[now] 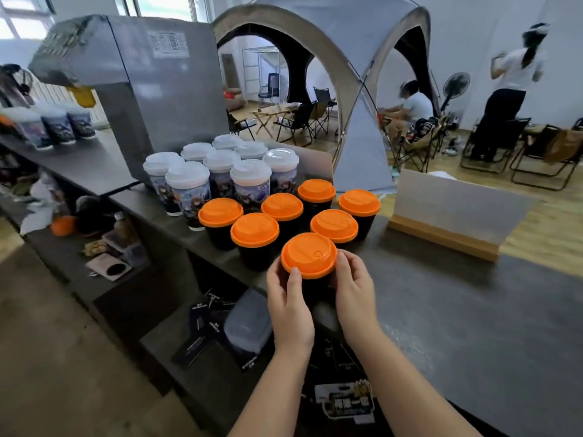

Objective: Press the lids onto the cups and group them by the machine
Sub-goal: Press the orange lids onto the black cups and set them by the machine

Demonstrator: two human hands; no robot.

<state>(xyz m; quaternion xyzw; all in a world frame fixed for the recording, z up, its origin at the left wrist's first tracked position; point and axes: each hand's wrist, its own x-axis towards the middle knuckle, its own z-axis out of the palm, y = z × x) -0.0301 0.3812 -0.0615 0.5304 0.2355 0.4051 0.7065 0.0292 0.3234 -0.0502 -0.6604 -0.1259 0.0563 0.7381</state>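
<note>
While both hands [321, 288] grasp it, the black cup [315, 288] wears an orange lid [308, 254].

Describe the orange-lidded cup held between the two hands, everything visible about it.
The held cup is a dark cup topped by a round orange lid of plastic look, with a raised rim and a small embossed sip tab near its right edge. It stands upright on the dark counter, nearest the camera, just in front of six other orange-lidded cups. The left hand and right hand curl round its sides, the left thumb touching the lid's edge. Its body is mostly hidden.
</note>
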